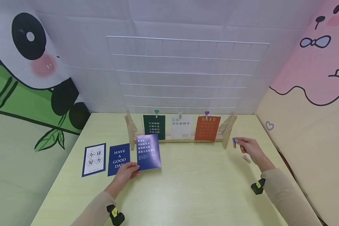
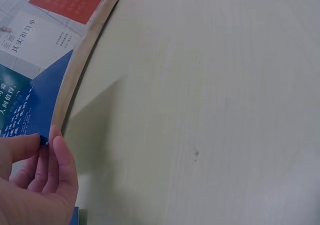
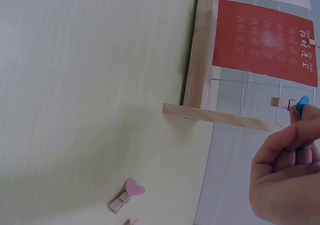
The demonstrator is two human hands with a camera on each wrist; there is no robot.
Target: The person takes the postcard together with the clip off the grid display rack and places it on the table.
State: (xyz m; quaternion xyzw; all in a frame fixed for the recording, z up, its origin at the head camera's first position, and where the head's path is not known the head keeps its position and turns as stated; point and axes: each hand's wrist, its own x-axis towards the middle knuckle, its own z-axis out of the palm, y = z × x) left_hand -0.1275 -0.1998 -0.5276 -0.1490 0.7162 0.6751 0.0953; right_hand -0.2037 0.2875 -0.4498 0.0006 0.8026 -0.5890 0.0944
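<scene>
My left hand pinches the lower left corner of a blue card with white writing, held up over the table. In the left wrist view its thumb and fingers meet at the card's corner. Between thumb and fingers my right hand pinches a small wooden clothespin with a blue heart, its wooden end pointing away from the fingers. A wooden rack stands at the back. Green, white and red cards hang clipped on it.
Two cards lie at the left: a white one with a blue border and a blue one reading HAVE A GOOD DAY. A pink-heart clothespin lies below my right hand. Behind the rack rises a white wire grid.
</scene>
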